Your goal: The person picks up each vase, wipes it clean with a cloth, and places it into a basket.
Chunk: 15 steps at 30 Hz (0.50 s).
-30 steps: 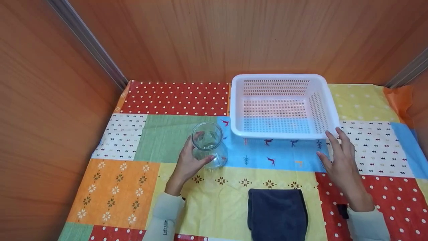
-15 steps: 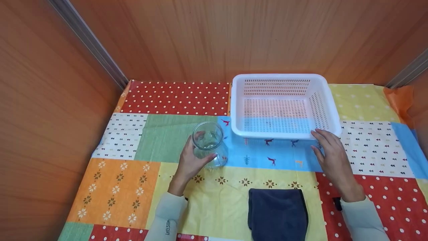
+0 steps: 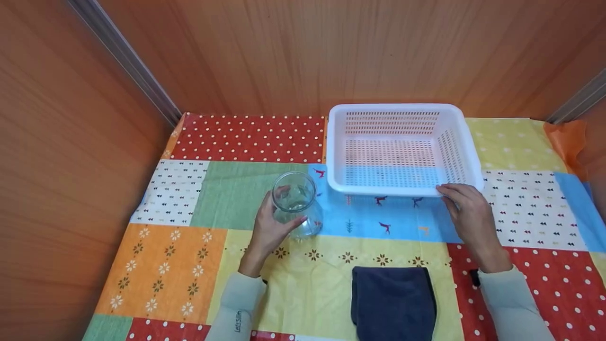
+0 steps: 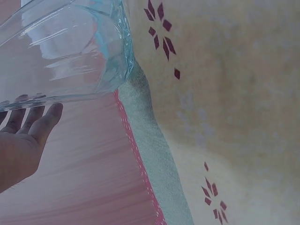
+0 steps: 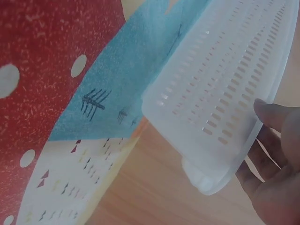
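A clear glass vase (image 3: 303,220) with a wide round mouth stands upright left of centre in the head view. My left hand (image 3: 271,228) curls round its left side, thumb across the front and fingers behind. The left wrist view shows the fingers of my left hand (image 4: 28,136) along the glass wall. To the right is a white plastic basket (image 3: 334,156) with slotted walls and nothing inside. My right hand (image 3: 470,215) pinches the basket's front rim near its right corner. In the right wrist view the thumb is outside the wall (image 5: 225,98), the other fingers over the rim.
A folded dark grey cloth (image 3: 393,303) lies at the front, between the forearms. Under everything is a patchwork-patterned tablecloth (image 3: 163,270). Wood-grain panels (image 3: 265,57) rise behind the table and at both sides, the back one close behind the basket.
My right hand has moved left along the basket's front rim and closed its fingers on it. The basket, the vase and the left hand have stayed nearly in place.
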Motion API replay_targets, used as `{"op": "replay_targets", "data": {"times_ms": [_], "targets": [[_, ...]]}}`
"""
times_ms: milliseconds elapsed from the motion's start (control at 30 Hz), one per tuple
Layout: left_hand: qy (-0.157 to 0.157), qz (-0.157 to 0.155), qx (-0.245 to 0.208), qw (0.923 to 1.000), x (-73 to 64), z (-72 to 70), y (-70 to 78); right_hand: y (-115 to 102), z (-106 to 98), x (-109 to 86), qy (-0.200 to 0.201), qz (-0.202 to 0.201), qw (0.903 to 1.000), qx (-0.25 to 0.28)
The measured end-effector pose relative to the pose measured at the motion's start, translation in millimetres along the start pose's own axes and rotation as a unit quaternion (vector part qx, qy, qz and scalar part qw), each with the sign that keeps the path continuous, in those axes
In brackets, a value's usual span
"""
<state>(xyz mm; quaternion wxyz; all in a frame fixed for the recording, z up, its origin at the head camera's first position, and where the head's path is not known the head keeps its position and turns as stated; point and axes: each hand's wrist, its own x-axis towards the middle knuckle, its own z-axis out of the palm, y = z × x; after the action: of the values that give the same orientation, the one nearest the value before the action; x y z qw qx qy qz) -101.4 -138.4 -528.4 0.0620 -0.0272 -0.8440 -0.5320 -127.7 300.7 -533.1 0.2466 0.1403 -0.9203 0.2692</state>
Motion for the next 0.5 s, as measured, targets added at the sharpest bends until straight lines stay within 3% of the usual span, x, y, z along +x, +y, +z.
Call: {"op": "replay_targets", "data": {"times_ms": [500], "targets": [[0.004, 0.013, -0.017, 0.9998, 0.6, -1.9, -1.6, -0.6, 2.0, 4.0, 0.008, 0.005, 1.0000, 0.004]]}}
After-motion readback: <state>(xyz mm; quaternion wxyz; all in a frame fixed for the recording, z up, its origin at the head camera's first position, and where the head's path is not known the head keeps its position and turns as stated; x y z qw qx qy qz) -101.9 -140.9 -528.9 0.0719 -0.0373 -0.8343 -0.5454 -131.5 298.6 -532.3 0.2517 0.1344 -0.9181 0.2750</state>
